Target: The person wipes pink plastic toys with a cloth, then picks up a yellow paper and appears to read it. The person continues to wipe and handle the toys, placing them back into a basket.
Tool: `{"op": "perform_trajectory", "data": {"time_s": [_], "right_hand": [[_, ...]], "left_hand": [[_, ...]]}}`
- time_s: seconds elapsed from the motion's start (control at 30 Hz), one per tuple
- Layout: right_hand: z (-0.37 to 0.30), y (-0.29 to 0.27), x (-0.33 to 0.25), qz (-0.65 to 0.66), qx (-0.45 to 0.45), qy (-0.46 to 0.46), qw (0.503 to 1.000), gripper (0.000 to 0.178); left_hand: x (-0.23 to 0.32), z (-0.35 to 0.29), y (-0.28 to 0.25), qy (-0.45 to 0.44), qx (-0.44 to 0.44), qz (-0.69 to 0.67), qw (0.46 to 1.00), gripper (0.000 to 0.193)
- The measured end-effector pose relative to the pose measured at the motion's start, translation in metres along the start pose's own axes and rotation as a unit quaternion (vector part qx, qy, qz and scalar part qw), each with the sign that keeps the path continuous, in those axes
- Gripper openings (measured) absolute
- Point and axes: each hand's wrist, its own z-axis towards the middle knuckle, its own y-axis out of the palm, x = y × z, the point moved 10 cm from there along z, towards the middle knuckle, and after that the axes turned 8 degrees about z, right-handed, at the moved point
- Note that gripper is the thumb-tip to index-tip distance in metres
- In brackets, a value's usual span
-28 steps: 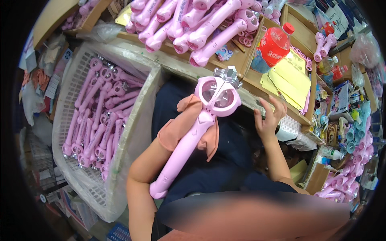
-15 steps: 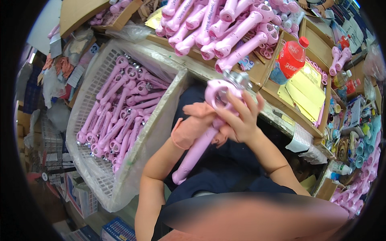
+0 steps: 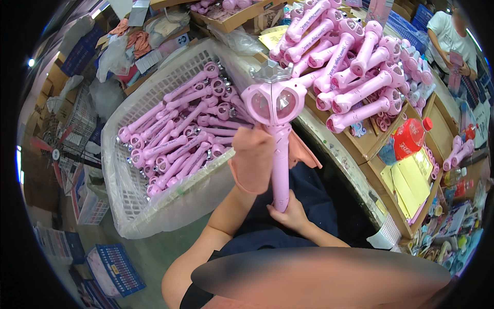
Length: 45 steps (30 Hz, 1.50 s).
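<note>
A pink toy wand [image 3: 280, 167] stands almost upright in front of me, its clear-windowed head topped by a silver crown. My left hand [image 3: 256, 154], covered by a salmon-coloured cloth [image 3: 304, 150], is closed around the wand just below the head; the cloth hides its fingers. Part of the cloth sticks out on the wand's right side. Lower down, my right hand [image 3: 290, 212] grips the bottom end of the handle. To the left, a white plastic basket [image 3: 126, 219] lined with clear film holds many similar wands.
More pink wands [image 3: 355, 72] lie piled on the bench ahead. Right of them are a red-labelled bottle [image 3: 406, 140] and yellow paper sheets [image 3: 409, 188] in a cardboard tray. A person [image 3: 453, 41] is at the far right. Blue printed boxes [image 3: 116, 268] stand on the floor.
The wand has turned from a slant to nearly upright, its head facing me. My right hand has moved from the head down to the handle's end. The view has swung left.
</note>
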Motion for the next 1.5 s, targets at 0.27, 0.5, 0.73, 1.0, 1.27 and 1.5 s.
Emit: {"op": "perform_trajectory", "data": {"time_s": [0.27, 0.5, 0.73, 1.0, 1.27, 1.5], "right_hand": [[0.009, 0.005, 0.022, 0.056, -0.044, -0.001, 0.997, 0.047], [0.012, 0.014, 0.029, 0.115, -0.133, -0.002, 0.984, 0.046], [0.001, 0.025, 0.023, 0.230, -0.176, 0.039, 0.956, 0.042], [0.006, 0.010, 0.016, 0.154, -0.092, 0.001, 0.984, 0.041], [0.006, 0.012, 0.023, 0.130, -0.097, 0.013, 0.987, 0.040], [0.000, 0.015, 0.017, 0.128, -0.120, 0.019, 0.984, 0.041]], "left_hand": [[-0.083, -0.030, 0.009, -0.192, 0.061, -0.203, 0.958, 0.011], [-0.034, -0.015, 0.004, -0.059, -0.026, 0.040, 0.997, 0.012], [-0.036, 0.006, -0.002, -0.154, -0.014, -0.339, 0.928, 0.016], [0.011, -0.009, -0.013, 0.056, 0.034, 0.464, 0.884, 0.010], [-0.018, -0.037, -0.010, 0.122, 0.088, 0.372, 0.916, 0.020], [-0.046, -0.005, -0.013, -0.076, -0.041, 0.142, 0.986, 0.036]]}}
